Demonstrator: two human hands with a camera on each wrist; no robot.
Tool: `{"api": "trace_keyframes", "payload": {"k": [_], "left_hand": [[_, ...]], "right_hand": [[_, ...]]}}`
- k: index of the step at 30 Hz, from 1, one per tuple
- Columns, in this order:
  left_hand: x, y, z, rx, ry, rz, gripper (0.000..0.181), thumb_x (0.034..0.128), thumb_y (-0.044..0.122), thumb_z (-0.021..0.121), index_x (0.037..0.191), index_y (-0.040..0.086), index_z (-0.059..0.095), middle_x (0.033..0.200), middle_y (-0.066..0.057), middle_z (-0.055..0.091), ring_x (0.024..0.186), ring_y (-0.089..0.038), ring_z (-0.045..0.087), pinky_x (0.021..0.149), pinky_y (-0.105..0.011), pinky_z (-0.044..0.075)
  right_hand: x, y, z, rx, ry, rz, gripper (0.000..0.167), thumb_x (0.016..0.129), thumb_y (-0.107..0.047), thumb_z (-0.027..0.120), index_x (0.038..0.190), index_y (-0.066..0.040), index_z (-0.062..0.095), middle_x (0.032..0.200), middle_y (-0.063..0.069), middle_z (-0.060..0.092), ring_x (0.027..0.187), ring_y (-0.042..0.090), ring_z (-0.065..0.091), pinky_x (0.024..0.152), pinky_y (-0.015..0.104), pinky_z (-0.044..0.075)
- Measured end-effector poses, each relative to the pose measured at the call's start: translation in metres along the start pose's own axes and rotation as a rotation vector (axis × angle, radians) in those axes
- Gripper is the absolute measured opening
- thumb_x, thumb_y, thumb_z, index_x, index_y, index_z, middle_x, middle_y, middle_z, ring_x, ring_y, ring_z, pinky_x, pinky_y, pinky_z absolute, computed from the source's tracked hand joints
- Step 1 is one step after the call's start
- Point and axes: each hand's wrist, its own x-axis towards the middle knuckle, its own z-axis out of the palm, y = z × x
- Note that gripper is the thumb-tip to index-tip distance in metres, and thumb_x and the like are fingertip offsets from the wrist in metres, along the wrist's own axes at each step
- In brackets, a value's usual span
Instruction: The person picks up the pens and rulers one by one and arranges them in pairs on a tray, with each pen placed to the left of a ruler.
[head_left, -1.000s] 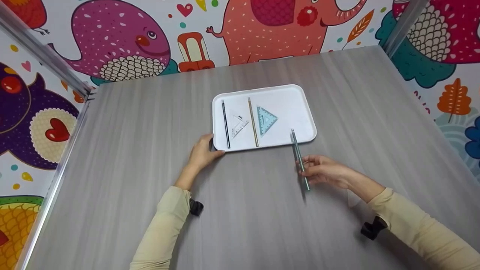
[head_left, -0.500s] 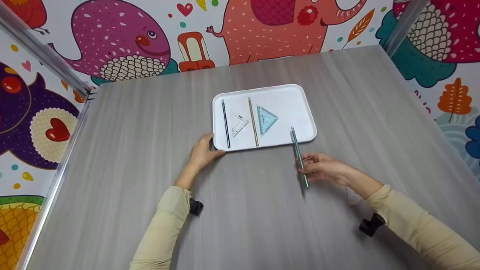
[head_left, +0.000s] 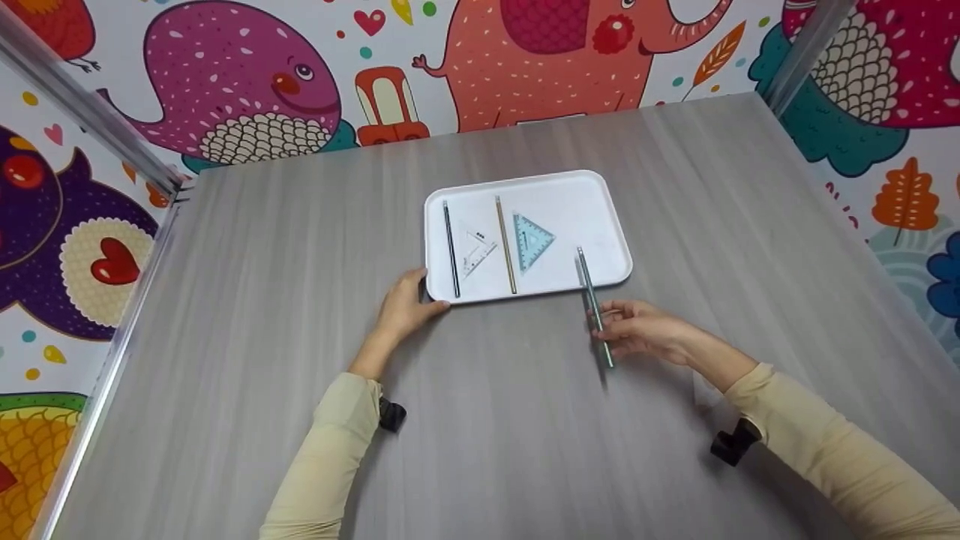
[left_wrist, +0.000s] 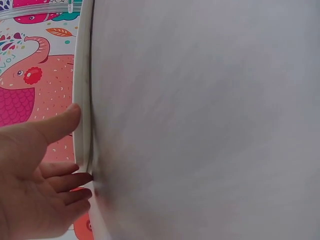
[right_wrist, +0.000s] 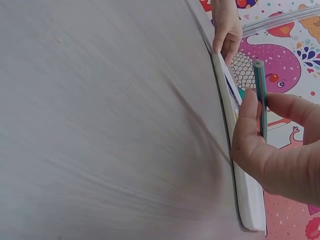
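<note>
In the head view, a white tray [head_left: 592,199] carries a dark pencil [head_left: 451,247], a clear set square [head_left: 478,253], a gold-coloured pencil [head_left: 505,244] and a light blue set square [head_left: 532,241], spaced left to right. My left hand [head_left: 403,306] holds the tray's near left corner, thumb at the front rim and fingers at the left side. Between thumb and fingers, my right hand [head_left: 649,331] pinches a green pencil [head_left: 588,281], whose far end reaches over the tray's front rim. The right wrist view shows the green pencil [right_wrist: 260,80] with a blunt, flat end.
A faint, see-through piece [head_left: 706,391] lies on the grey wood-grain table [head_left: 300,225] near my right wrist; its kind is unclear. Walls with printed animals [head_left: 547,67] stand behind the table and at both sides.
My right hand has moved slightly forward and left with the green pencil, whose far end now reaches further over the tray. My left hand and the tray stay in place.
</note>
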Motion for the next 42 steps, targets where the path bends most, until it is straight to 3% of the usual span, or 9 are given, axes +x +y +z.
{"api": "trace_keyframes", "payload": {"k": [9, 30, 42], "left_hand": [[-0.001, 0.0, 0.0, 0.003, 0.007, -0.009, 0.055, 0.0722, 0.011, 0.074, 0.121, -0.005, 0.053, 0.122, -0.025, 0.052, 0.116, -0.036, 0.046, 0.101, -0.042, 0.034], [0.0, -0.002, 0.002, -0.015, 0.018, -0.002, 0.056, 0.0719, 0.011, 0.074, 0.121, -0.003, 0.053, 0.123, -0.024, 0.052, 0.117, -0.035, 0.045, 0.102, -0.042, 0.032], [-0.001, -0.002, 0.002, 0.017, -0.004, -0.02, 0.061, 0.076, 0.014, 0.072, 0.127, -0.007, 0.046, 0.128, -0.026, 0.047, 0.121, -0.037, 0.041, 0.104, -0.043, 0.031]], "right_hand": [[0.005, -0.004, -0.001, 0.003, 0.019, -0.008, 0.038, 0.086, 0.0, 0.052, 0.121, 0.005, 0.037, 0.087, -0.001, 0.059, 0.078, 0.009, 0.06, 0.067, 0.023, 0.049], [0.008, 0.002, -0.012, 0.029, 0.057, -0.004, 0.031, 0.087, -0.001, 0.051, 0.116, 0.001, 0.041, 0.092, -0.001, 0.058, 0.086, 0.009, 0.058, 0.068, 0.023, 0.051], [0.011, 0.003, -0.013, 0.01, 0.078, -0.012, 0.036, 0.087, -0.002, 0.051, 0.12, 0.005, 0.036, 0.09, -0.001, 0.057, 0.08, 0.008, 0.058, 0.066, 0.022, 0.05]]}}
